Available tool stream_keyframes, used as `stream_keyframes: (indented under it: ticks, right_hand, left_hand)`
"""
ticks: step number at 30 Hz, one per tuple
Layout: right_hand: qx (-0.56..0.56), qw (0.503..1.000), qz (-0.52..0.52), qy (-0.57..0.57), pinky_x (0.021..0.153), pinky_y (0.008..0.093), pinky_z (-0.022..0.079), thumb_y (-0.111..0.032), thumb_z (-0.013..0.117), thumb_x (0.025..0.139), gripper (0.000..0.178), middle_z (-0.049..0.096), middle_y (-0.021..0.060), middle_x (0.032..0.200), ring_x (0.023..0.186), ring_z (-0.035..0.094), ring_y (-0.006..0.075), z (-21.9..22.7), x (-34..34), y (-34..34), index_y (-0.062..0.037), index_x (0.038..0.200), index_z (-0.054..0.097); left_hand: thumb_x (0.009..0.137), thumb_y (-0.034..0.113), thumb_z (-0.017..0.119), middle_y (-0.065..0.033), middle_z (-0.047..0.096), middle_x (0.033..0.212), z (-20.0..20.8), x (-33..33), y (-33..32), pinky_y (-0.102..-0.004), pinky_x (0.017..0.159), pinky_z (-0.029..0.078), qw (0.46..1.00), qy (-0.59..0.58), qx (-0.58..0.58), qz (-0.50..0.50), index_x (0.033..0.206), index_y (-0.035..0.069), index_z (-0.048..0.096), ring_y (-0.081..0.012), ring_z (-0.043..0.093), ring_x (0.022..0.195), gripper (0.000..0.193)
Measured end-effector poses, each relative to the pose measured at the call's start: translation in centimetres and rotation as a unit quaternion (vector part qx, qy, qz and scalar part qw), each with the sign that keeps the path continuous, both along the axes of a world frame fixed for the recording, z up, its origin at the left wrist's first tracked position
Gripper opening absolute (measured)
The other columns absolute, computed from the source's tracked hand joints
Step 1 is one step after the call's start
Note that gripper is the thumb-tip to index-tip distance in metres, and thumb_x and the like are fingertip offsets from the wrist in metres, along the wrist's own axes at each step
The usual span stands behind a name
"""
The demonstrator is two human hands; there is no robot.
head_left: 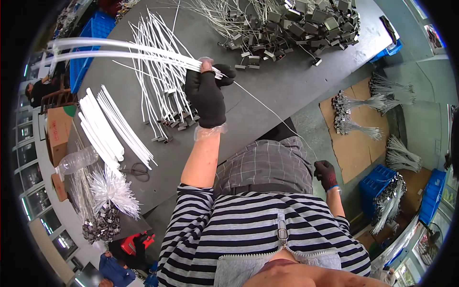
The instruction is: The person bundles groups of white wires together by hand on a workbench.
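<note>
My left hand (208, 93), in a black glove, is raised over the grey table (282, 86) and grips a bundle of white plastic tubes (119, 50) that sweeps out to the left. A thin white wire (272, 112) runs from that hand down to my right hand (326, 173), also black-gloved, which pinches the wire's end beside my hip. Below the left hand lies a fan of white wires with small metal parts (165, 103) on the table.
A big heap of metal parts with wires (296, 24) covers the table's far side. White tubes (103, 126), scissors (136, 170), a plastic bottle (76, 160) and cable ties (112, 191) lie left. Blue crates (380, 184) and wire bundles on cardboard (363, 117) sit on the floor right.
</note>
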State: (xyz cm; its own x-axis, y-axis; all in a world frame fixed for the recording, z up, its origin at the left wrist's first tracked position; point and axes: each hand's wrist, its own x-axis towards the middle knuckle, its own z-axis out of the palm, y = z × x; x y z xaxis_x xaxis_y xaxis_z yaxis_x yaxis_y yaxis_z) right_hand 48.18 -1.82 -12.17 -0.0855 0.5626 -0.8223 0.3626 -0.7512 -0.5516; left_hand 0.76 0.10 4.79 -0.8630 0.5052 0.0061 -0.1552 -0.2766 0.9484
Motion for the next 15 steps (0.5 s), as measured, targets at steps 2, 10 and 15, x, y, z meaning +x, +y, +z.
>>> stream_keyframes:
  ticks: [2, 10, 15]
  right_hand:
    - [0.026, 0.998, 0.053, -0.005, 0.042, 0.0247, 0.038, -0.027, 0.070, 0.083, 0.026, 0.059, 0.0055, 0.060, 0.047, 0.054, 0.0125, 1.7, -1.4, 1.5, -0.0038, 0.086, 0.061]
    - [0.058, 0.989, 0.130, -0.044, 0.041, 0.0249, 0.039, -0.030, 0.069, 0.084, 0.027, 0.059, 0.0045, 0.058, 0.046, 0.054, 0.0122, 3.4, -4.0, 3.9, -0.0059, 0.080, 0.058]
    - [0.075, 0.984, 0.147, -0.065, 0.043, 0.0262, 0.039, -0.030, 0.064, 0.085, 0.028, 0.058, 0.0060, 0.057, 0.047, 0.054, 0.0134, 3.4, -4.4, 3.3, -0.0030, 0.081, 0.059]
  left_hand:
    - [0.100, 0.022, 0.049, -0.0116, 0.067, 0.070, 0.3, -0.4, -0.5, -0.0270, 0.049, 0.051, 1.000, 0.017, -0.007, 0.000, 0.101, 0.002, 0.057, -0.0194, 0.066, 0.056, 0.021]
    - [0.100, 0.021, 0.046, -0.0140, 0.067, 0.073, 1.0, -3.8, -2.0, -0.0268, 0.047, 0.050, 0.995, 0.019, 0.033, 0.088, 0.099, 0.001, 0.055, -0.0220, 0.066, 0.057, 0.022]
    - [0.100, 0.019, 0.046, -0.0136, 0.066, 0.071, 1.9, -3.5, -2.2, -0.0265, 0.048, 0.051, 0.993, 0.030, 0.049, 0.100, 0.098, 0.000, 0.055, -0.0222, 0.066, 0.057, 0.021]
